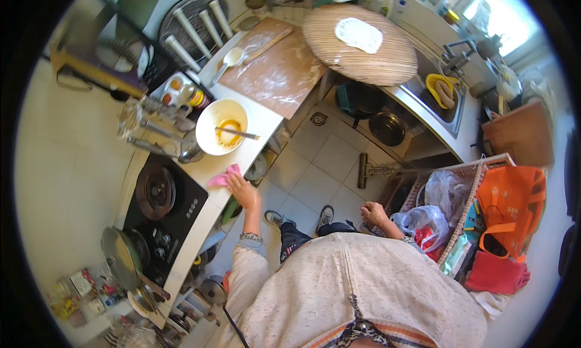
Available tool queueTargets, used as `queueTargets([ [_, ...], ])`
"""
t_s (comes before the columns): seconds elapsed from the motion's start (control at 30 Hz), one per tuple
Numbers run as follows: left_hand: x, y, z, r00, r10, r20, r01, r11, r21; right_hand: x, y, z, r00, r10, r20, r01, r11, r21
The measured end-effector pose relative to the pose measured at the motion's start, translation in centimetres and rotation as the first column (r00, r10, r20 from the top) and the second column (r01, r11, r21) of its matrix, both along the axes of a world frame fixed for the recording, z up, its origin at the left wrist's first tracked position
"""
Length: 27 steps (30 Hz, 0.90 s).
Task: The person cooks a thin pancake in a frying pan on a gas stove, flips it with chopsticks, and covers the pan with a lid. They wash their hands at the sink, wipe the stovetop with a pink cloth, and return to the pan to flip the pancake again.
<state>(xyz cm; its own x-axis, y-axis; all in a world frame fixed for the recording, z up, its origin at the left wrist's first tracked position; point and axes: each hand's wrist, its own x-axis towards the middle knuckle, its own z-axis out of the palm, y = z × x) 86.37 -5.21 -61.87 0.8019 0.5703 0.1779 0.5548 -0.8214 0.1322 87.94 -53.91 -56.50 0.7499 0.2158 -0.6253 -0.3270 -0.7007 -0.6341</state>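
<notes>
My left hand (244,191) presses a pink cloth (223,177) on the white countertop, near its front edge between the gas stove (189,221) and a large white bowl (206,130). Orange-yellow residue coats the inside of the bowl, and a pair of chopsticks (237,132) rests in it, reaching over its rim. My right hand (374,213) hangs beside my body with its fingers curled; whether anything is inside them cannot be told. Beyond the bowl lie a floured wooden board (281,75), a rolling pin (268,45) and a white ladle (233,57).
A round slatted mat (317,39) with a white sheet spans the counter corner by the sink (454,116). On my right stands a wicker basket (472,202) with plastic bags, beside an orange bag (508,207). A pan (120,257) is at the stove's near end.
</notes>
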Motion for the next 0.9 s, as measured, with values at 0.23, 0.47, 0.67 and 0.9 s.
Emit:
queueTargets([
  [0.23,17.4,-5.4,-1.6,0.969,-0.222,0.109,0.213,0.973,0.090,0.3,-6.0,-0.1,0.971,-0.239,0.023,0.233,0.962,0.139],
  [0.47,25.6,-5.3,-0.1,0.981,-0.151,-0.120,0.161,0.984,0.079,-0.2,-9.6,-0.8,0.937,-0.346,-0.050,0.349,0.919,0.182],
  [0.67,23.6,-4.8,-0.2,0.946,-0.322,-0.040,0.323,0.946,0.016,2.1,-7.7,-1.0,0.889,-0.453,-0.071,0.457,0.861,0.225],
  [0.9,19.7,-13.8,1.6,0.832,-0.555,0.020,0.451,0.653,-0.608,10.0,-5.3,0.8,0.848,-0.501,-0.172,0.530,0.792,0.302],
])
